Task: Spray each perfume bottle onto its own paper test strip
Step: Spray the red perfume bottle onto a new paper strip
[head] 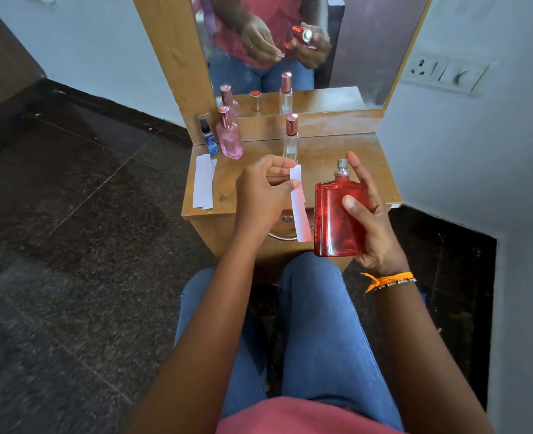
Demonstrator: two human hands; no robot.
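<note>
Head view: right hand [373, 220] grips uncapped red bottle [337, 219]; left hand [263, 191] pinches one paper strip [299, 208] beside its nozzle. Three capped bottles — blue [209, 136], pink [229, 136], clear [291, 137] — and spare strips [203, 182] wait on the worktop [331, 151]; judged early, first spray pending.

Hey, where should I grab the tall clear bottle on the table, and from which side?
Grip the clear bottle around its narrow glass body, below the pink cap. It stands upright and slim, so pinch it from the front; the pink bottle stands apart on its left.

left hand [260, 195]: fingers pinched, raised left of right hand [373, 214]. right hand: fingers curled, index finger extended upward.
</note>
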